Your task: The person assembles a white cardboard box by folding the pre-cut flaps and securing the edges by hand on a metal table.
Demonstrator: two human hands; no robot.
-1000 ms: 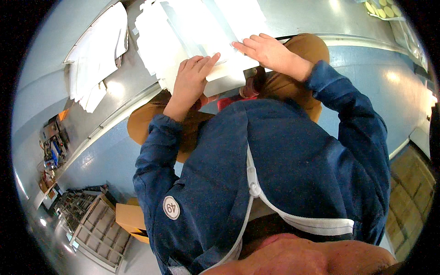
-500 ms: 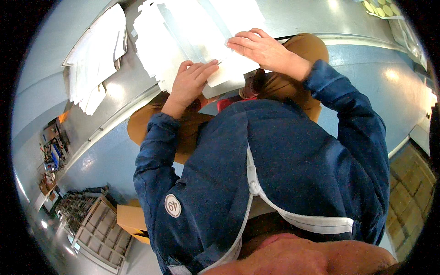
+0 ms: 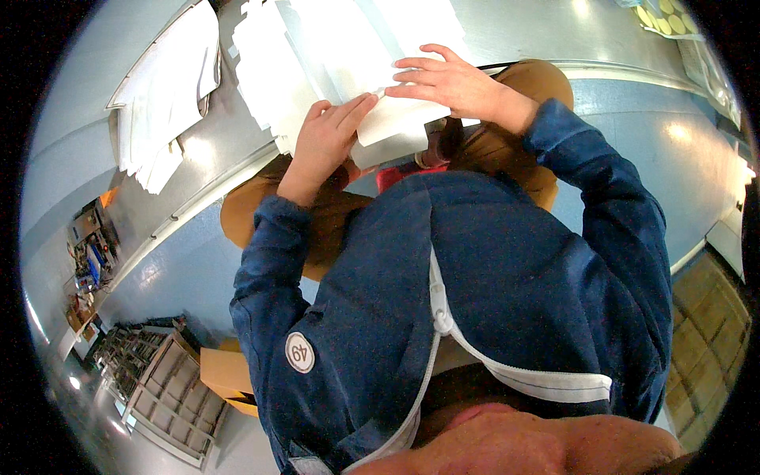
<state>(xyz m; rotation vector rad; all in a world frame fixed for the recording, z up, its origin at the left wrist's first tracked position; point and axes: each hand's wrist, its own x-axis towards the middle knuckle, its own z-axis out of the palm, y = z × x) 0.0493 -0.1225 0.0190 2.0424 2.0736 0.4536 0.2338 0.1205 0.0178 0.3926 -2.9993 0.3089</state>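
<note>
A pile of white die-cut card blanks [image 3: 317, 47] lies on the metal bench in front of me, glaring brightly. On its near side, a flap of the top blank [image 3: 389, 125] sticks out past the bench edge toward my lap. My left hand [image 3: 328, 141] is closed at this flap, its fingers pressed together and its thumb side partly hidden. My right hand [image 3: 455, 83] lies over the right part of the same blank with its fingers stretched and spread. The lowest fingertip nearly meets the left fingertips at the crease.
Another heap of white sheets [image 3: 166, 87] lies further left on the metal bench [image 3: 538, 32]. A bag with yellow-green round shapes [image 3: 665, 17] is at the far right. A cardboard box [image 3: 226, 376] and a metal rack [image 3: 174, 396] stand at the lower left.
My right fingers have spread apart and slid slightly left toward the crease. My left fingertips have shifted a little upward. The blank stays in nearly the same place.
</note>
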